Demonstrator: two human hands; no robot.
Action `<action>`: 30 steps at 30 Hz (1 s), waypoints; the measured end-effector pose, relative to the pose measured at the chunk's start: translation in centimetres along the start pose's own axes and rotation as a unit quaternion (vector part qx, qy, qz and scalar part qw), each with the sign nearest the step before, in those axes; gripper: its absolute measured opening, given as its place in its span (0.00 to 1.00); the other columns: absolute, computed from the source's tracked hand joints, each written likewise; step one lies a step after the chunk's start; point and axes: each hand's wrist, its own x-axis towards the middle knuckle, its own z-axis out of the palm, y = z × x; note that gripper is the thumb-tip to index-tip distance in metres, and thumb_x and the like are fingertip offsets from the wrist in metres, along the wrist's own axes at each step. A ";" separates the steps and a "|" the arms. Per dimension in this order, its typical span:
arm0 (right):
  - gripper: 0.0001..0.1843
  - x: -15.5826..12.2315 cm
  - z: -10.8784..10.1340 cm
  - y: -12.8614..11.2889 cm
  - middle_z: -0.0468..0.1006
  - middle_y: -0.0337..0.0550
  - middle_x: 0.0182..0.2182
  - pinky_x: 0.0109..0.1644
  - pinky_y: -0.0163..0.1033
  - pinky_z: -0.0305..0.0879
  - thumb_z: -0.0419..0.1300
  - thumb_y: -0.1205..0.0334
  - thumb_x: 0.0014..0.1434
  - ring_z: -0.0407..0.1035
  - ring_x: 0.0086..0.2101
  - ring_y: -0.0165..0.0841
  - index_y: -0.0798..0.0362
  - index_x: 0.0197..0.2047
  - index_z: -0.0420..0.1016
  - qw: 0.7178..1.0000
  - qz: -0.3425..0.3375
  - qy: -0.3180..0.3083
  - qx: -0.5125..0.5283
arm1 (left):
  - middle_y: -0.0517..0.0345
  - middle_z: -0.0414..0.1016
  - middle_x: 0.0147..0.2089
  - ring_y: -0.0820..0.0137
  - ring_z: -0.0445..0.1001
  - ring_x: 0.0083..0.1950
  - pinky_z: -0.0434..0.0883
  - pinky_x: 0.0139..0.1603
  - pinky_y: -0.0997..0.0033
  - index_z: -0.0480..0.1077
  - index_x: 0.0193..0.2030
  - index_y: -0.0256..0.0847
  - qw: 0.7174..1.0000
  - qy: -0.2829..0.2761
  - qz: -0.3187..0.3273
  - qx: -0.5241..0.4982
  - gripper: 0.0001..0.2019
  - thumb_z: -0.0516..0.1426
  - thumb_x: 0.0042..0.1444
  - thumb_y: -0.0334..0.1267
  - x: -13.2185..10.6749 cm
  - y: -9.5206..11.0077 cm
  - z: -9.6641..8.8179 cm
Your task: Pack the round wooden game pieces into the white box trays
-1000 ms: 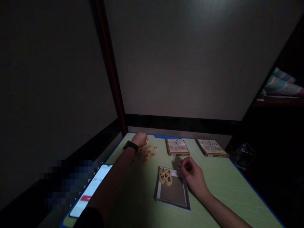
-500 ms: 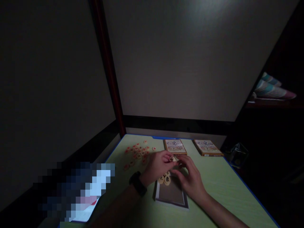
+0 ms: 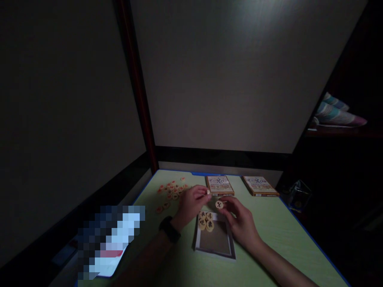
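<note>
My right hand [image 3: 241, 221] pinches a round pale game piece with a black character [image 3: 219, 205] above the far edge of a shallow grey box tray [image 3: 214, 244]. Several black-marked pieces [image 3: 206, 220] lie in the tray's far left corner. My left hand [image 3: 192, 203], with a dark watch on the wrist, hovers just left of the tray and pinches a small pale piece [image 3: 208, 192] at its fingertips. A scatter of several red-marked pieces [image 3: 171, 191] lies on the green table [image 3: 278, 231] beyond my left hand.
Two flat game boxes [image 3: 220, 185] [image 3: 259, 185] lie at the table's far edge. A lit phone [image 3: 112, 247], partly blurred, lies at the near left corner. A clear glass object [image 3: 299, 195] sits off the right edge. Walls close in behind and to the left.
My left hand came from the red pieces at the far left toward the tray and met my right hand. My right hand now holds a black-marked piece; the hands have drawn slightly apart.
</note>
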 end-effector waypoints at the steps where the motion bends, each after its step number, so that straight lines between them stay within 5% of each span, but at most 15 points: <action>1: 0.08 0.1 -0.2 -0.3 0.80 0.42 0.35 0.41 0.38 0.72 0.61 0.62 0.59 0.75 0.35 0.34 0.51 0.44 0.73 0.999 0.022 -0.033 0.022 | 0.53 0.80 0.36 0.69 0.79 0.38 0.76 0.39 0.73 0.75 0.38 0.37 0.999 0.027 0.019 0.021 0.10 0.65 0.49 0.37 0.2 -0.2 -0.2; 6: 0.04 -0.2 -0.7 -2.5 0.79 0.38 0.30 0.35 0.33 0.67 0.64 0.67 0.54 0.73 0.31 0.31 0.52 0.35 0.74 0.966 0.032 -0.256 0.031 | 0.55 0.81 0.36 0.71 0.78 0.35 0.74 0.38 0.74 0.75 0.40 0.40 0.983 0.069 0.061 0.161 0.08 0.61 0.54 0.37 -0.3 -1.3 -0.2; 10: 0.09 -0.9 -0.5 -4.0 0.79 0.39 0.33 0.40 0.34 0.65 0.63 0.75 0.53 0.72 0.35 0.32 0.52 0.36 0.76 0.939 -0.056 -0.331 -0.071 | 0.59 0.81 0.35 0.72 0.75 0.33 0.71 0.36 0.74 0.75 0.42 0.42 0.968 0.043 0.062 0.237 0.08 0.59 0.56 0.38 -1.4 -1.0 0.4; 15: 0.12 -1.3 -0.4 -5.0 0.80 0.38 0.35 0.42 0.34 0.64 0.62 0.77 0.54 0.72 0.38 0.32 0.50 0.37 0.77 0.923 -0.065 -0.363 -0.115 | 0.59 0.81 0.38 0.71 0.75 0.34 0.71 0.37 0.73 0.75 0.42 0.42 0.964 0.037 0.076 0.252 0.08 0.58 0.57 0.38 -1.7 -1.0 0.6; 30: 0.07 -1.9 0.3 -5.3 0.80 0.45 0.39 0.43 0.39 0.67 0.61 0.61 0.61 0.74 0.41 0.39 0.51 0.43 0.77 0.866 -0.100 -0.364 -0.328 | 0.59 0.81 0.36 0.72 0.74 0.31 0.71 0.38 0.74 0.75 0.40 0.42 0.951 0.034 0.080 0.297 0.06 0.58 0.58 0.37 -1.6 -1.2 0.2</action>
